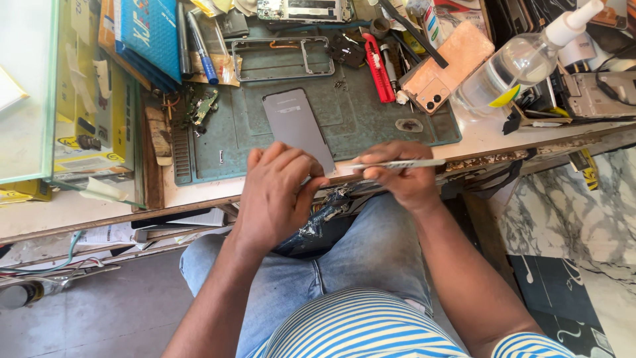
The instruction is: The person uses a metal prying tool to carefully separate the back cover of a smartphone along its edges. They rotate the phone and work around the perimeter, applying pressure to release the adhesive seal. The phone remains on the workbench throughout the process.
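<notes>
A grey phone back panel (297,124) lies on the green work mat (358,116), its near corner at the table's front edge. My left hand (277,192) rests curled on that near corner and steadies the panel. My right hand (403,174) holds a pair of metal tweezers (397,164), their tip pointing left towards my left hand's fingers. What lies between the tweezer tip and the fingers is too small to tell.
On the mat lie a metal phone frame (283,58), a small circuit board (204,106), a red utility knife (378,67) and a copper-coloured phone (446,65). A clear spray bottle (523,63) stands at right. Boxes (142,36) are stacked at left behind a glass pane (26,86).
</notes>
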